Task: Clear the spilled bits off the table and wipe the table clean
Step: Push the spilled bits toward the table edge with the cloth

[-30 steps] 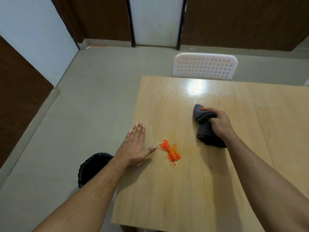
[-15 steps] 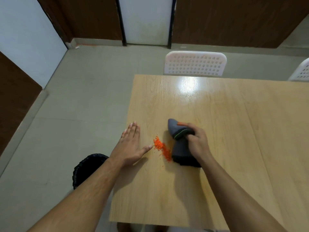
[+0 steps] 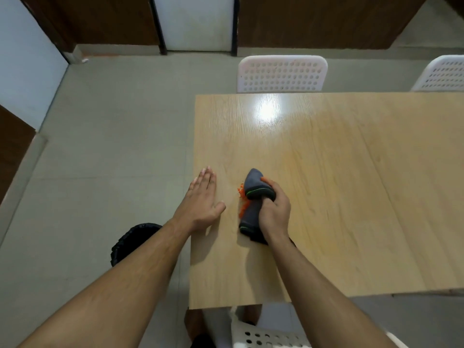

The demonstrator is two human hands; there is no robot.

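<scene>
A light wooden table (image 3: 326, 172) fills the right half of the head view. My right hand (image 3: 275, 212) grips a dark grey cloth (image 3: 252, 197) with a green stripe, pressed on the tabletop. A thin line of orange bits (image 3: 242, 199) lies along the cloth's left edge; part of it is hidden under the cloth. My left hand (image 3: 203, 199) lies flat at the table's left edge, fingers straight, a short gap left of the bits.
A black bin (image 3: 130, 242) stands on the floor below the table's left edge, partly behind my left forearm. Two white perforated chairs (image 3: 282, 74) (image 3: 442, 74) stand at the far side. Another white chair (image 3: 263, 335) sits under the near edge.
My right hand has swept the cloth leftward across the table, pushing the orange bits into a narrow line close to my left hand. My left hand has stayed at the edge.
</scene>
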